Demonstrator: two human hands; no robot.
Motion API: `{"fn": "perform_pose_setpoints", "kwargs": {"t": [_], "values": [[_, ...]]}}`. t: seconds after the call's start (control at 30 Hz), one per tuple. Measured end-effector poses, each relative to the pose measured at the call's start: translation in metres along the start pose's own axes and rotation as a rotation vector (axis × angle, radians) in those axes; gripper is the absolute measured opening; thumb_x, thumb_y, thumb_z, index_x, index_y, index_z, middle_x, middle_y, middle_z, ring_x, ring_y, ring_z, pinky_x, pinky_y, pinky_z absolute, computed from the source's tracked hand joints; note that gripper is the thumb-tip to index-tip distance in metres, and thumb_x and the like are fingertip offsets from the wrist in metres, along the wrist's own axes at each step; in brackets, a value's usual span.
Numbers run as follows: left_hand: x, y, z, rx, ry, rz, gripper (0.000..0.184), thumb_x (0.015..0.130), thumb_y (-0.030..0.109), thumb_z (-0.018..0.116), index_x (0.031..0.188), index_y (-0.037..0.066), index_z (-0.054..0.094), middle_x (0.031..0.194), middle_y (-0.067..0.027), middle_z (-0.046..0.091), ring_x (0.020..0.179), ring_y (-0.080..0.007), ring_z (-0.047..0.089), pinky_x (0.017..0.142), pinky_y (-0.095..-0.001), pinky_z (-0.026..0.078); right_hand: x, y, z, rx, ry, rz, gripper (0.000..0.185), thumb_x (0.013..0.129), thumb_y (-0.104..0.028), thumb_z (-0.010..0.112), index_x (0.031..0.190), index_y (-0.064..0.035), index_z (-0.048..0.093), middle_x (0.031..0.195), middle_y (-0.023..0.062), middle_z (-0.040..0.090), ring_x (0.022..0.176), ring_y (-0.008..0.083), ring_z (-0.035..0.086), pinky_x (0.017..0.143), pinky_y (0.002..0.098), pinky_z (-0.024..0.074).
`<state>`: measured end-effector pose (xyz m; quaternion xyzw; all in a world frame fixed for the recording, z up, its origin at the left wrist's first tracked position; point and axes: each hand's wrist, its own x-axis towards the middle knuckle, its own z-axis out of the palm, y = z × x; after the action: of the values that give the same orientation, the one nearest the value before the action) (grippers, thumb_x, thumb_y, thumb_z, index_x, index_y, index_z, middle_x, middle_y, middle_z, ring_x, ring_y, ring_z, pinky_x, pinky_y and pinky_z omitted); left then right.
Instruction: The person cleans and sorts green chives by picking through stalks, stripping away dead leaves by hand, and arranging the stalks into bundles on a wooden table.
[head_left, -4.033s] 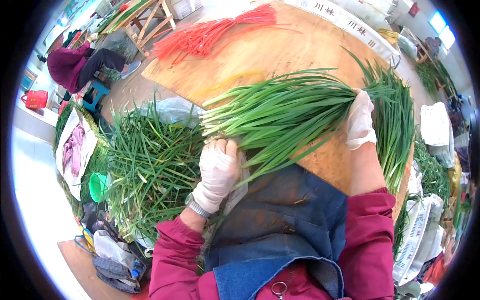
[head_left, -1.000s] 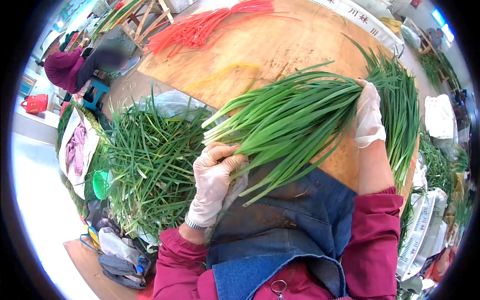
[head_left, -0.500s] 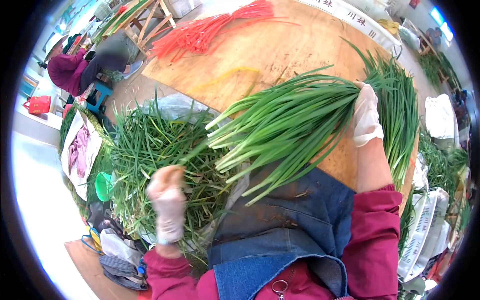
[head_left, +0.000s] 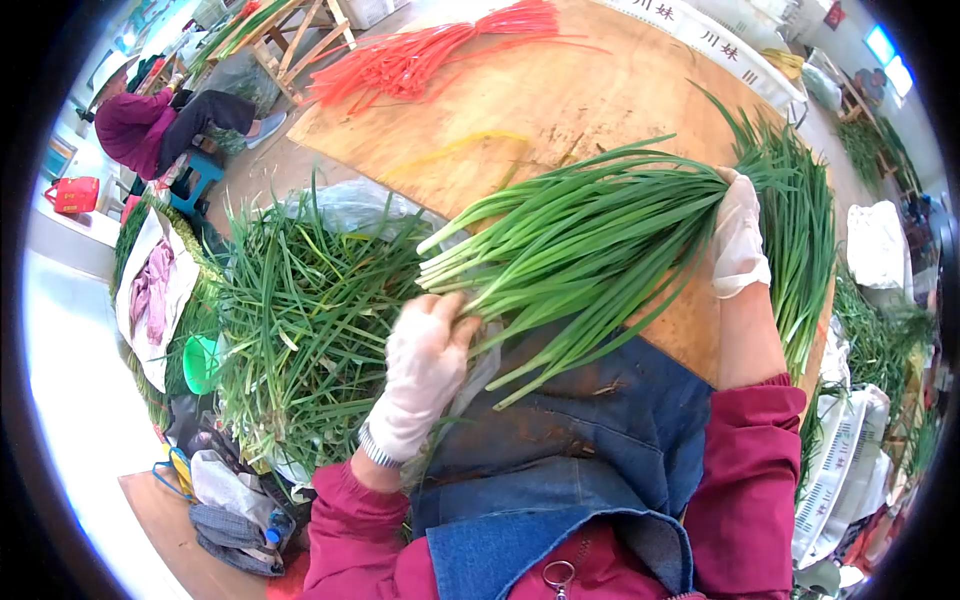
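A fanned bunch of long green leafy stalks [head_left: 590,225] spreads across the head view, its pale ends pointing left. My right hand [head_left: 738,235], in a whitish glove, is closed round the leafy end at the right. At the pale ends is my left hand [head_left: 425,350], gloved too, with a watch at the wrist. Its fingers are bent at the lower stalks; whether they pinch one is blurred. More stalks [head_left: 800,250] lie in a pile at the board's right edge, beside my right hand. A loose heap of green leaves [head_left: 300,330] is left of my left hand.
The wooden board [head_left: 620,90] bears red strips [head_left: 410,65] at its far side and a yellow strip [head_left: 455,150]. A person [head_left: 140,125] sits at the upper left. A green container [head_left: 201,364] stands left of the heap. White printed bags [head_left: 835,470] are at the right.
My left hand swung left over the heap with a stalk half a second ago and is now back at the pale ends. My right hand has stayed at the leafy end.
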<state>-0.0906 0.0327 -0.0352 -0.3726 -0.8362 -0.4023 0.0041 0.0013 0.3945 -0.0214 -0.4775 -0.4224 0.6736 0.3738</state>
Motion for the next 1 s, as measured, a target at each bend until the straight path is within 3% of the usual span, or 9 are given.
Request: {"fn": "perform_pose_setpoints", "kwargs": {"t": [0.17, 0.23, 0.4, 0.43, 0.47, 0.57, 0.63, 0.8, 1.0], "values": [[0.002, 0.013, -0.005, -0.678, -0.239, -0.648, 0.015, 0.080, 0.006, 0.065, 0.093, -0.003, 0.064, 0.081, -0.0045, 0.065, 0.071, -0.0100, 0.058, 0.064, -0.0226, 0.046, 0.003, -0.034, 0.010, 0.024, -0.271, -0.018, 0.029, 0.085, -0.027, 0.046, 0.083, -0.0030, 0.063, 0.074, 0.0102, 0.064, 0.061, 0.0233, 0.059, 0.062, 0.0349, 0.0497], [-0.009, 0.002, 0.013, -0.479, -0.158, -0.379, 0.015, 0.080, 0.007, 0.066, 0.091, -0.003, 0.064, 0.079, -0.0027, 0.064, 0.068, -0.0081, 0.056, 0.060, -0.0225, 0.045, 0.036, -0.035, 0.018, -0.213, -0.120, -0.239, 0.042, 0.083, -0.039, 0.053, 0.087, 0.0007, 0.064, 0.075, 0.0095, 0.065, 0.062, 0.0228, 0.060, 0.062, 0.0334, 0.0492], [0.002, 0.026, 0.009, 0.012, 0.105, 0.068, 0.011, 0.069, 0.002, 0.066, 0.075, 0.005, 0.057, 0.067, -0.0112, 0.053, 0.061, -0.0316, 0.054, 0.056, -0.0390, 0.044, 0.052, -0.068, 0.014, -0.973, 0.150, -0.522, 0.064, 0.078, -0.053, 0.061, 0.102, 0.0054, 0.059, 0.076, 0.0096, 0.064, 0.066, 0.0204, 0.061, 0.066, 0.0322, 0.0484], [0.000, 0.030, 0.007, 0.042, 0.106, 0.100, 0.012, 0.069, 0.000, 0.066, 0.077, 0.005, 0.058, 0.067, -0.0114, 0.054, 0.061, -0.0306, 0.055, 0.055, -0.0376, 0.044, 0.013, -0.070, 0.021, -0.791, 0.231, -0.643, 0.051, 0.082, -0.042, 0.060, 0.102, 0.0051, 0.061, 0.088, 0.0094, 0.064, 0.081, 0.0185, 0.059, 0.076, 0.0279, 0.0454], [-0.003, 0.033, 0.006, 0.070, 0.103, 0.132, 0.013, 0.069, -0.002, 0.066, 0.078, 0.004, 0.058, 0.067, -0.0115, 0.054, 0.060, -0.0297, 0.055, 0.054, -0.0362, 0.044, -0.004, -0.071, 0.018, -0.699, 0.221, -0.775, 0.041, 0.085, -0.039, 0.057, 0.092, 0.0013, 0.063, 0.079, 0.0056, 0.064, 0.074, 0.0152, 0.058, 0.068, 0.0274, 0.0454], [-0.010, 0.045, 0.007, 0.115, 0.140, 0.256, 0.023, 0.063, -0.004, 0.067, 0.084, 0.005, 0.061, 0.064, -0.0101, 0.052, 0.053, -0.0282, 0.053, 0.048, -0.0368, 0.043, -0.123, -0.056, 0.014, -0.483, -0.289, -0.654, 0.026, 0.086, -0.029, 0.060, 0.081, -0.0036, 0.063, 0.058, 0.0035, 0.057, 0.046, 0.0087, 0.048, 0.043, 0.0223, 0.0376], [-0.013, 0.054, 0.007, 0.149, 0.160, 0.358, 0.029, 0.061, -0.003, 0.067, 0.088, 0.006, 0.061, 0.065, -0.0081, 0.052, 0.053, -0.0262, 0.052, 0.047, -0.0355, 0.042, -0.180, -0.027, 0.009, -0.450, -0.616, -0.108, 0.027, 0.083, -0.028, 0.066, 0.072, -0.0035, 0.062, 0.051, 0.0027, 0.053, 0.042, 0.0084, 0.047, 0.038, 0.0228, 0.0356], [-0.025, 0.064, 0.008, 0.273, 0.057, 0.646, 0.035, 0.060, 0.001, 0.064, 0.094, 0.002, 0.059, 0.066, -0.0016, 0.048, 0.052, -0.0184, 0.049, 0.047, -0.0306, 0.042, -0.218, 0.028, 0.008, -0.531, -0.609, 0.178, 0.029, 0.080, -0.029, 0.069, 0.078, -0.0011, 0.062, 0.059, 0.0040, 0.059, 0.047, 0.0080, 0.052, 0.041, 0.0223, 0.0413], [-0.047, 0.031, -0.041, 0.319, 0.076, 0.550, 0.025, 0.067, -0.001, 0.062, 0.092, 0.004, 0.061, 0.062, -0.0018, 0.050, 0.055, -0.0156, 0.050, 0.049, -0.0294, 0.041, -0.213, 0.041, -0.007, -0.251, -0.546, 0.362, 0.015, 0.081, -0.014, 0.064, 0.074, -0.0006, 0.061, 0.059, 0.0086, 0.061, 0.041, 0.0138, 0.055, 0.034, 0.0222, 0.0392]]}}
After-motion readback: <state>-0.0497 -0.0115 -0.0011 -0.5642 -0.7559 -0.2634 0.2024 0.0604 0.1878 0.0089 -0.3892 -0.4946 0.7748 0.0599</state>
